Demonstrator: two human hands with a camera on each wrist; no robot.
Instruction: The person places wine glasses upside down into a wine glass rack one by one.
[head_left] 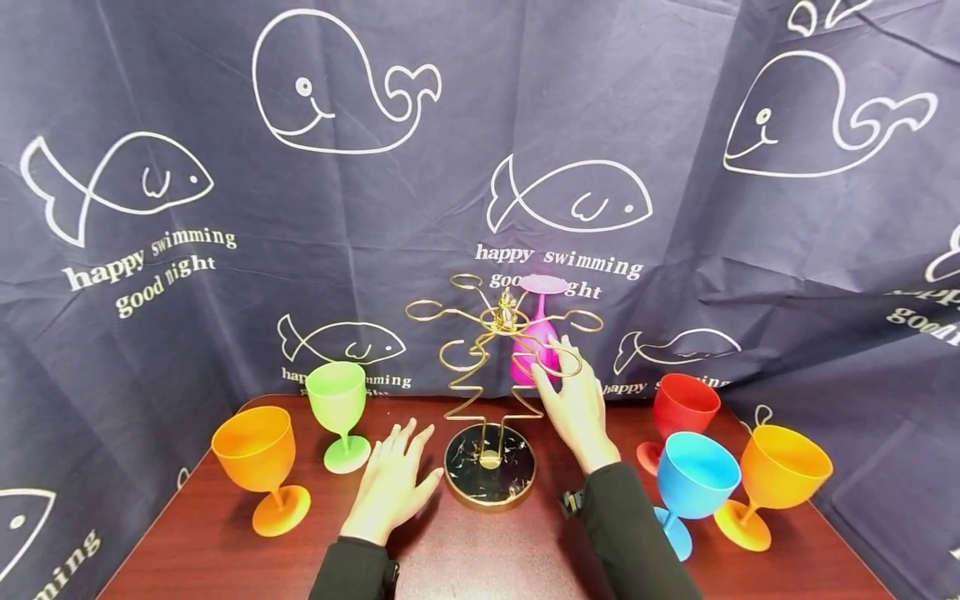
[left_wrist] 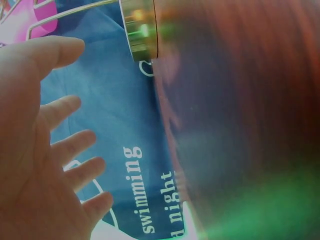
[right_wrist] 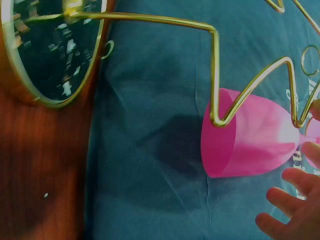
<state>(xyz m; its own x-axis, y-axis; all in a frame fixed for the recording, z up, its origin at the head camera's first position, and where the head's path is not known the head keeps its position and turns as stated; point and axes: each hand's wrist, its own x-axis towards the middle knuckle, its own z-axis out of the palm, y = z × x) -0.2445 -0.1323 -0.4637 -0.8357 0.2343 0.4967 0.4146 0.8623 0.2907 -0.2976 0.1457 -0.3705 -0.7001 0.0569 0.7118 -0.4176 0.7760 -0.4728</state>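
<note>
Head: glossy pink plastic goblet [head_left: 536,336] is upside down at the far right side of the gold wire rack [head_left: 506,315], foot up, bowl down. Can't tell if the rack carries its weight. Right hand [head_left: 579,412] is at the bowl, fingers extended, not wrapped round it. Left hand [head_left: 393,483] is empty, fingers spread, beside the round black base [head_left: 467,471] over the brown wooden table [head_left: 480,571].

Left wrist: fingers loosely apart, nothing held.

Right wrist: thumb and index overlap the stem area; contact unclear, no curled grip visible.

Handling: looks light, stiff, smooth, maybe slippery; probably not fragile. Best hold: thin stem or upper bowl, lightly.
</note>
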